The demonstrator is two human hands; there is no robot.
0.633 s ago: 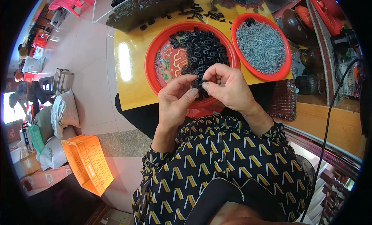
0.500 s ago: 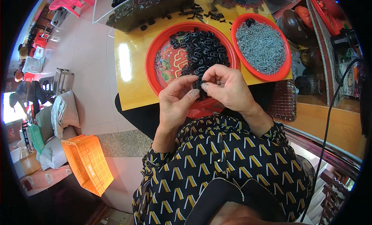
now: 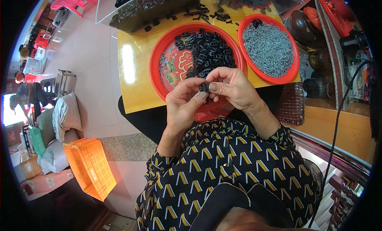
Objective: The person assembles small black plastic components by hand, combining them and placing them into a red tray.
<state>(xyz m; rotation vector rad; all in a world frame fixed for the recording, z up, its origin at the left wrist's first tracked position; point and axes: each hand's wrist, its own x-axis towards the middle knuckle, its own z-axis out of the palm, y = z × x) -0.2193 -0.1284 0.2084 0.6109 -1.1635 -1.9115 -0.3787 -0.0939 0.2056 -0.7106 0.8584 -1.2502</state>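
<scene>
Over the near edge of a round red tray (image 3: 156, 70), my two hands meet at a small black plastic clip (image 3: 204, 87) with holes in it. My left hand (image 3: 184, 99) pinches it between thumb and fingers from the left. From the right, my right hand (image 3: 232, 90) presses its thumb and forefinger against the same clip. Whether a screw sits in it is hidden by the fingertips. Beneath and beyond the hands, a heap of similar black clips (image 3: 211, 50) fills the tray's middle and right side; the patterned bottom shows at its left.
A smaller red tray (image 3: 240, 32) of silver screws (image 3: 267, 48) stands to the right. Clear bins (image 3: 159, 12) of black parts line the far edge of the yellow table (image 3: 133, 94), with loose black pieces (image 3: 221, 17) before them. An orange crate (image 3: 90, 169) stands at lower left.
My right hand has shifted slightly, its thumb now lying flatter over the clip. The clip has turned between my fingers. The trays stay put.
</scene>
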